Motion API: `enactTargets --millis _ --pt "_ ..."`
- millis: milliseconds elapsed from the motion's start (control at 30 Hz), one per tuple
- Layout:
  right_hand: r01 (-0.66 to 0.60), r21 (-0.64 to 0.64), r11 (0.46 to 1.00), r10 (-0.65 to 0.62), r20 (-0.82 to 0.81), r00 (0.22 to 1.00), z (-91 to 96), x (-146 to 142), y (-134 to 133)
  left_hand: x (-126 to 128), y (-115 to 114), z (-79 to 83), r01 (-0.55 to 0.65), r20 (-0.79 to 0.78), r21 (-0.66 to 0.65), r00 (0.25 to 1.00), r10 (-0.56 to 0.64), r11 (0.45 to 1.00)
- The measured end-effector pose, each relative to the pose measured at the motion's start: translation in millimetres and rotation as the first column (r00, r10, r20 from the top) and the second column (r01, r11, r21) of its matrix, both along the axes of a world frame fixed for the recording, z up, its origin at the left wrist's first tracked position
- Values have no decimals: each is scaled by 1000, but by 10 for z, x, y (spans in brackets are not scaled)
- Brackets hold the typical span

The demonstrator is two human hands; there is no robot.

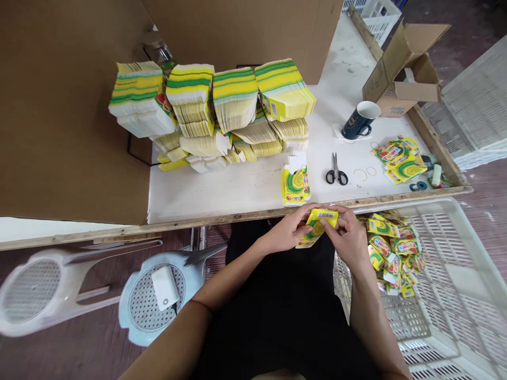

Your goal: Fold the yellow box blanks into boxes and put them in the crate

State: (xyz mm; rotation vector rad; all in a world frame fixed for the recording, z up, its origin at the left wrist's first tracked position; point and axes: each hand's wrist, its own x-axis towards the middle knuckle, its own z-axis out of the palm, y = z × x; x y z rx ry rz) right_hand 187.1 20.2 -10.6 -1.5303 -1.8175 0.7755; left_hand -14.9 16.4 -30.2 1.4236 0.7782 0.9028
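Observation:
Both my hands hold one small yellow carton (319,226) with a barcode on top, just below the table's front edge. My left hand (285,233) grips its left side with fingers curled. My right hand (349,236) pinches its right side. Right above them, on the table, lies a short pile of flat yellow-green cartons (295,186). At the back of the white table (222,190) are tall stacks of flat cartons (214,108).
A white plastic crate (447,295) to my right holds several folded cartons (390,245). On the table are scissors (336,173), a dark mug (359,120), rubber bands (365,172), loose cartons (401,158) and an open cardboard box (404,74). Cardboard walls (67,105) stand left and behind. Plastic stools (158,295) sit lower left.

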Motion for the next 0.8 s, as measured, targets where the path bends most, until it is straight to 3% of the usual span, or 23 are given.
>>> enactTargets --millis 200,333,433,567,700,800 --pt "21 36 999 -23 52 998 3 -25 20 -5 28 92 -36 -14 -48 999 36 998" --pt "-42 -80 996 38 -53 998 12 -72 -3 -4 25 129 -44 86 -144 995 57 989" --pt "-17 -123 992 6 -87 996 -8 -110 -8 17 14 129 -73 50 -146 995 81 987" --pt "58 -81 995 -65 -84 994 -19 -118 9 36 7 129 -116 -13 -117 993 115 986" --pt "-66 -33 997 62 -110 992 10 -46 37 -4 20 128 -134 53 -160 988 144 978" --pt "-86 30 996 89 -120 989 -1 -1 63 -11 25 107 -143 84 -215 983 164 966"
